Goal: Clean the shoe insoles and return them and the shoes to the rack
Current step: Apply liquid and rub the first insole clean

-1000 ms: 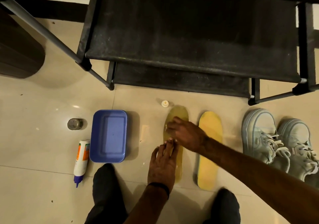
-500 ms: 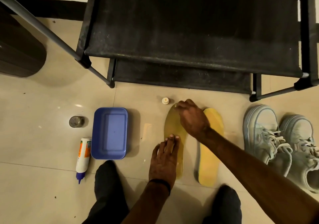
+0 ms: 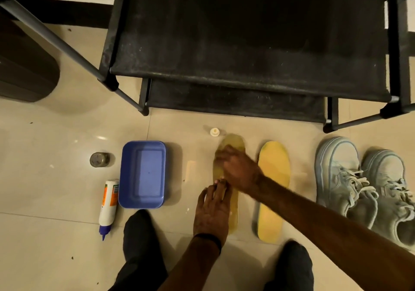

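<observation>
While the person crouches on the tiled floor [image 3: 45, 201] before the rack [image 3: 247, 50], the objects lie in a row from left to right. Farthest left stands a small metal jar [image 3: 100, 159], and nearer the person a white bottle [image 3: 108, 205] with an orange label lies on its side, its blue nozzle pointing toward the knees. Just beside the bottle sits a blue tub [image 3: 142, 174], upright and rectangular. A small white cap [image 3: 214, 132] rests on the floor close to the toe of the wet insole [image 3: 233, 214], which lies flat, darker and glossier than its partner. The left hand [image 3: 212, 214] lies flat on the middle and heel part of this insole, fingers straight and close together, pressing it down. The right hand [image 3: 238, 169], reaching across from the right, rests on the toe half of the same insole with its fingers bent loosely against the surface; motion blur hides whether it holds anything. The dry insole [image 3: 272, 189], bright yellow, lies parallel just to the right, apart from both hands. Farther right stand two pale grey shoes [image 3: 368, 189], side by side and touching, laces loose, toes toward the rack. Both insoles and both shoes are on the floor, in front of the rack's lowest shelf.
</observation>
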